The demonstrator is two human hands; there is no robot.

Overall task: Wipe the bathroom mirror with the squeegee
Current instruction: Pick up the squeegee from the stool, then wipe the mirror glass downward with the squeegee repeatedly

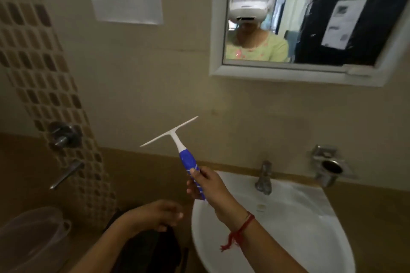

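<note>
My right hand (205, 185) grips the blue handle of a squeegee (177, 139) with a white T-shaped blade. The blade points up and left, in the air well below and left of the mirror, touching nothing. The white-framed mirror (310, 29) hangs on the beige wall at the upper right and reflects a person wearing a headset. My left hand (155, 215) hovers lower left of the squeegee, fingers loosely curled, holding nothing that I can see.
A white washbasin (299, 217) with a metal tap (264, 178) sits below the mirror. A steel holder (328, 165) is fixed to the wall on the right. Shower valves (63, 135) and a clear bucket (31, 235) are at the left.
</note>
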